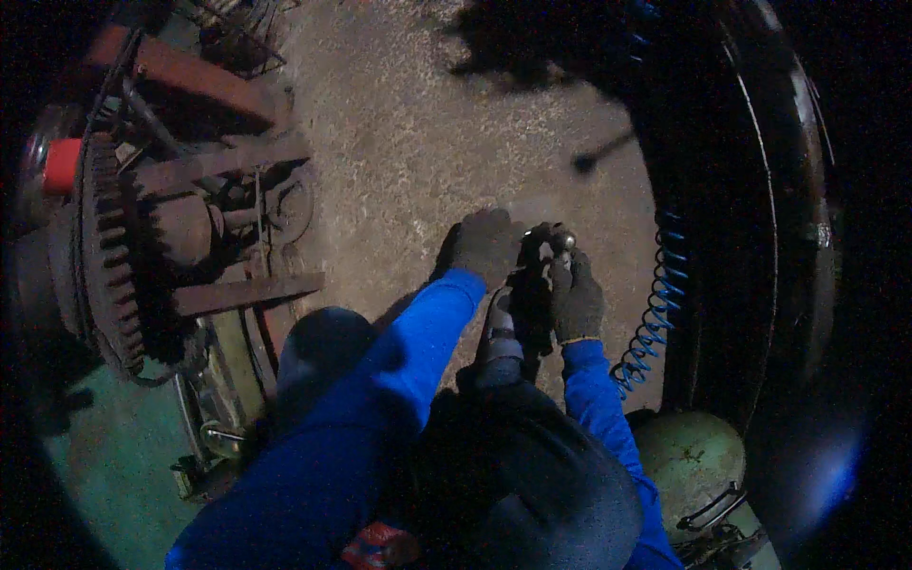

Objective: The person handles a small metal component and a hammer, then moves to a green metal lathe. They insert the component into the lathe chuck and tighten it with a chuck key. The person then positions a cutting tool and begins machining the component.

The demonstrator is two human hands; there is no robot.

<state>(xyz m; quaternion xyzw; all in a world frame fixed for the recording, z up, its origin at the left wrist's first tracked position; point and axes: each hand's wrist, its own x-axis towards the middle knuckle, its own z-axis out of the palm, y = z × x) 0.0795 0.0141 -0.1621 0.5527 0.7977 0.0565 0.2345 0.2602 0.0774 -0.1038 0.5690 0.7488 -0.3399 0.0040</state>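
Both my hands wear dark grey work gloves and meet above the floor, in front of my knee. In my right hand [577, 299] the fingers are closed on a small dark metal part with a shiny rounded end [563, 240]. What kind of part it is does not show. My left hand [486, 249] is beside it, back upward, fingers curled toward the part. A small bright glint shows at those fingertips, but what they hold is hidden. My shoe [502, 328] is on the floor just below the hands.
Machinery with a large toothed gear [112, 256] and rusty beams [247, 290] stands on the left. A blue coiled hose [655, 304] hangs at the right, beside a dark machine body. A green rounded housing [689, 461] is at the lower right. Brown worn floor [399, 142] stretches ahead.
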